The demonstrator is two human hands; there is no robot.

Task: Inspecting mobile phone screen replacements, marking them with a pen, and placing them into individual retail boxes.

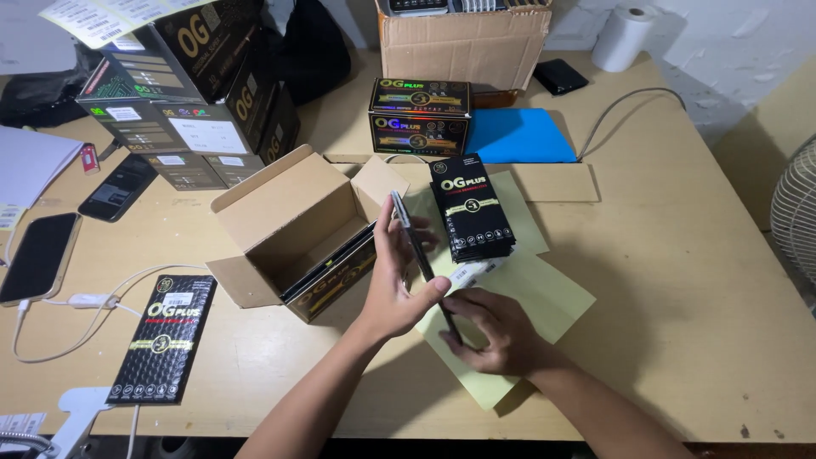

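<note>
My left hand [393, 285] grips a thin dark phone [414, 238] held edge-on and tilted, just right of an open cardboard box [280, 212]. My right hand [500, 331] rests lower, fingers touching the phone's bottom end, above yellow-green paper sheets [544, 297]. A stack of flat black packets [472, 217] lies on the paper just beyond the hands. A small white label strip [472, 272] sits between the stack and my right hand.
A flat black packet [163, 338] lies at the front left beside white cables and two phones [38, 255]. Stacked black cartons [191, 93] stand back left, a black box [419, 115], blue folder [518, 136], brown carton [463, 42] and paper roll [625, 36] behind.
</note>
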